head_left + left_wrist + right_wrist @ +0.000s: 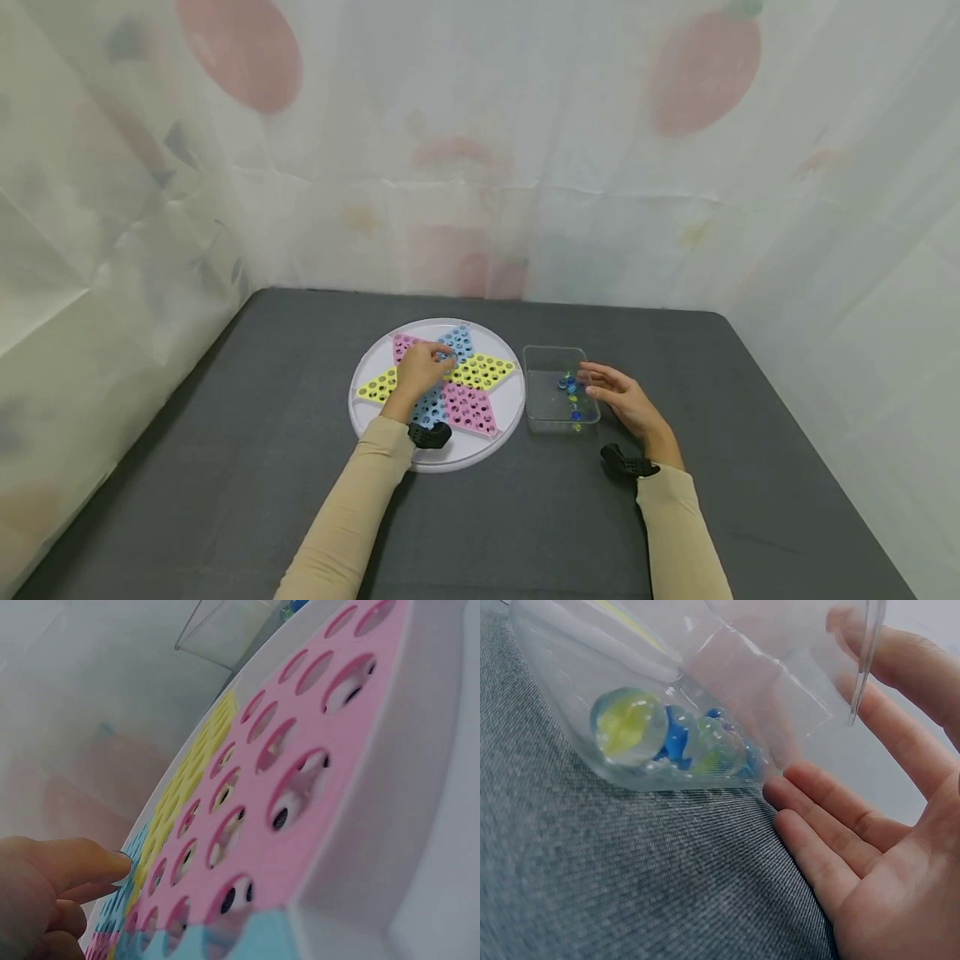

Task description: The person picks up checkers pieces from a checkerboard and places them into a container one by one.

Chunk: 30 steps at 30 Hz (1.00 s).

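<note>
A round white board (361,417) carries a star of pink, yellow and blue pieces dotted with holes. Over its upper blue part is my left hand (422,367), thumb and index finger close together. In the left wrist view, that index fingertip (120,864) is at the blue holes (133,851); whether a marble sits under it I cannot tell. Beside the board, my right hand (628,404) touches the right side of a clear plastic box (542,410), its fingers (832,802) loosely extended at the wall. Several blue and yellow glass marbles (630,726) lie in the box along that side.
Both board and box stand on a dark grey table (510,533). A pale printed curtain (585,242) hangs behind and at both sides. Each wrist wears a black camera strap (431,436).
</note>
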Tool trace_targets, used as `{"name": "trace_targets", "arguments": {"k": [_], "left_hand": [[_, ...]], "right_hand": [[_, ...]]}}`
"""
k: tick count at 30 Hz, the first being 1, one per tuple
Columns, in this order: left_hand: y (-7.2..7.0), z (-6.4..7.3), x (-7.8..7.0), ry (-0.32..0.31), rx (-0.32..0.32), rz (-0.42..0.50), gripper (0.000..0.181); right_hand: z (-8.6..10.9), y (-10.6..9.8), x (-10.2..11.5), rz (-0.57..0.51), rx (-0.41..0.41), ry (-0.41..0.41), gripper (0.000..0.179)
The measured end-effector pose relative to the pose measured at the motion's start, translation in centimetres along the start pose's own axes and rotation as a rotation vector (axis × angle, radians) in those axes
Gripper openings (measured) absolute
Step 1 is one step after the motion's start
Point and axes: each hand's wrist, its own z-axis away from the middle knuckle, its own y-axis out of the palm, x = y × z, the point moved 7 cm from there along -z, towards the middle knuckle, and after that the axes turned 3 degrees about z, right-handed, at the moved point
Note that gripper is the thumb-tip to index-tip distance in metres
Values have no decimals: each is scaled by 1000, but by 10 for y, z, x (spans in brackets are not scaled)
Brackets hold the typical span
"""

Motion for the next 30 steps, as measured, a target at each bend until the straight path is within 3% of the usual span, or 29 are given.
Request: {"name": "trace_targets", "arguments": {"k": [20,30], "left_hand": [[3,-1,0,-6,-14,-7,28],[3,4,-2,13,24,162,29]], "right_hand": [[3,-1,2,0,-3,-15,54],[2,0,-2,2,0,-9,55]]}}
